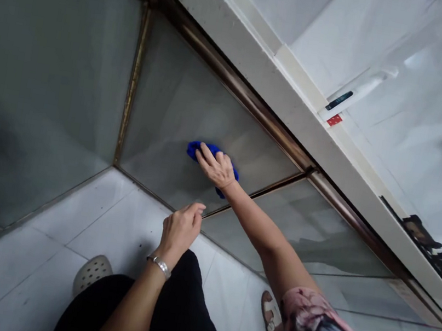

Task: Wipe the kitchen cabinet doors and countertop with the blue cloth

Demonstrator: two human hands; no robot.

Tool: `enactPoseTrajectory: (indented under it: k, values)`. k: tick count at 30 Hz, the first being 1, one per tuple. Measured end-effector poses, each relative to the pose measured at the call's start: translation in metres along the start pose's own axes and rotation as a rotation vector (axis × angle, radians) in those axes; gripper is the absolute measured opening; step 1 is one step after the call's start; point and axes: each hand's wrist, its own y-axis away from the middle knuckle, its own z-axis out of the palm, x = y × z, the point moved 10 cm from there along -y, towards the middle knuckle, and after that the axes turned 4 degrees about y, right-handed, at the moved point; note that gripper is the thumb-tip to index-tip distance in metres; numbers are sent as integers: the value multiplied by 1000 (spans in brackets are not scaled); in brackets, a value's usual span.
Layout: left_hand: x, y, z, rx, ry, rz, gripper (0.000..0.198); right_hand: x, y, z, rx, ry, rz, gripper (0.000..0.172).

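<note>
The glass panel (173, 97) is stretching wide and bare around my cloth (195, 149), with the brass strip (133, 80) running down its left edge, a thin rail (271, 187) crossing just under my wrist and the white tiled floor (108, 220) lying below. I am pressing my right hand (216, 167) flat on the blue cloth, fingers spread rather than closed round it, holding it against the lower middle of the panel. My left hand (180, 228) is hanging loosely curled and empty near the panel's bottom edge, above the floor.
</note>
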Motion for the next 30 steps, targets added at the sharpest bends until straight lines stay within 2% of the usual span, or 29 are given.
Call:
enactPoseTrajectory:
  k: [3,5,7,11,14,16,19,21,23,26,30]
  values:
    - [-5,-7,1,17,3,-22,37,-11,-21,-9,-65,37,-113,55]
    - [-7,-7,2,-21,-37,-28,38,-2,-25,-24,-58,34,-133,56]
    - [-11,-5,1,-68,-92,-51,40,20,-23,-46,-12,21,-104,55]
    - [-18,0,-6,-108,-198,-106,42,84,-6,-96,137,3,6,56]
    - [-21,3,-3,-146,-265,-119,44,128,22,-126,196,0,105,58]
    - [-19,8,2,-181,-307,-109,45,147,49,-135,194,-23,197,55]
    - [-11,18,12,-231,-325,-63,45,158,97,-131,176,-80,353,51]
    - [-5,23,19,-251,-298,-27,44,155,123,-117,144,-101,419,49]
    - [5,24,26,-262,-249,24,43,143,136,-98,86,-89,425,47]
    - [25,24,32,-265,-164,132,42,123,136,-75,43,-40,421,49]
    - [46,24,35,-224,-78,240,40,94,110,-45,62,-7,442,54]
